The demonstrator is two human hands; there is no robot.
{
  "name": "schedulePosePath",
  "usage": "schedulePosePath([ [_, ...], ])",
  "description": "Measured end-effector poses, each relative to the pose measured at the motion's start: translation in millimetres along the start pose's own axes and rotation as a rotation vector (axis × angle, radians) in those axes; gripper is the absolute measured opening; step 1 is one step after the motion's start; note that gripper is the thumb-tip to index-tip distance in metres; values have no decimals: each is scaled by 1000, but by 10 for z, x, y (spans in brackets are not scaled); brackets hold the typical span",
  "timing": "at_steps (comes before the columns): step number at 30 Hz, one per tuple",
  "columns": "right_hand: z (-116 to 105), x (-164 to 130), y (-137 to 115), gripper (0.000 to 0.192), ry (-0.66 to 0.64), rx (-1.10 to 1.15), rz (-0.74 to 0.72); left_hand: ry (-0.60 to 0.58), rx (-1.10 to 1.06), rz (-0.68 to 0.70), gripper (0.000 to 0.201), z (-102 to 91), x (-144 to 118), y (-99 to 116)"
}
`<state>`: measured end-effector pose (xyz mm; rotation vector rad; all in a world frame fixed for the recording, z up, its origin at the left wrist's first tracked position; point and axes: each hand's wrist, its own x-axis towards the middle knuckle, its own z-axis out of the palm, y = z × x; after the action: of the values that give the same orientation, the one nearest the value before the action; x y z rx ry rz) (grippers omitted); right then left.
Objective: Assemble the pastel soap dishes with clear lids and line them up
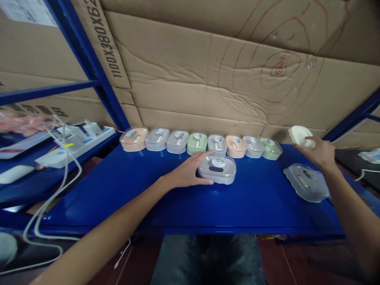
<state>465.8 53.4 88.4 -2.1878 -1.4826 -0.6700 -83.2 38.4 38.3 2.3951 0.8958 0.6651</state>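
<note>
On the blue shelf (178, 206) my left hand (190, 172) rests against the left side of a grey lidded box (217, 169), fingers spread around it. My right hand (319, 152) is at the far right, holding a pale cream box part (299, 135) above the shelf. A clear lid (307, 183) lies tilted just below that hand. Along the back stands a row of several closed boxes (197, 143) in peach, grey and green.
Cardboard sheets (225, 71) form the back wall. A blue rack post (89, 59) rises at the left. White power strips and cables (71, 142) lie on the left shelf. My knees (204, 259) show below the shelf's front edge.
</note>
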Motion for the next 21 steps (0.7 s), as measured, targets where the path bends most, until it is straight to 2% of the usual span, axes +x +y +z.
schedulePosePath([
  [1, -99, -118, -91, 60, 54, 40, -2, 35, 0, -3, 108, -46, 0, 13],
  [3, -288, -423, -335, 58, 94, 225, -197, 119, -3, -13, 104, -154, -4, 45],
  [4, -371, -598, -482, 56, 56, 334, -325, 170, -9, -18, 102, -209, -6, 61],
  [5, -440, -779, -644, 55, -12, 441, -456, 215, -19, -20, 101, -260, -9, 74],
  [7, -523, -1124, -995, 57, -239, 591, -672, 289, -51, -13, 98, -333, -15, 90],
  [9, -524, -1396, -1351, 70, -452, 701, -806, 313, -81, 8, 96, -358, -19, 92],
  [12, -407, -1593, -1810, 88, -606, 767, -804, 255, -106, 40, 95, -320, -25, 83],
  [15, -245, -1572, -2096, 104, -624, 868, -804, 166, -131, 61, 94, -250, -29, 65],
  [18, -112, -1492, -2192, 115, -646, 1004, -807, 117, -133, 59, 94, -174, -27, 23],
  [21, -24, -1462, -2157, 130, -717, 1077, -740, 62, -89, 41, 101, -86, -20, -38],
])
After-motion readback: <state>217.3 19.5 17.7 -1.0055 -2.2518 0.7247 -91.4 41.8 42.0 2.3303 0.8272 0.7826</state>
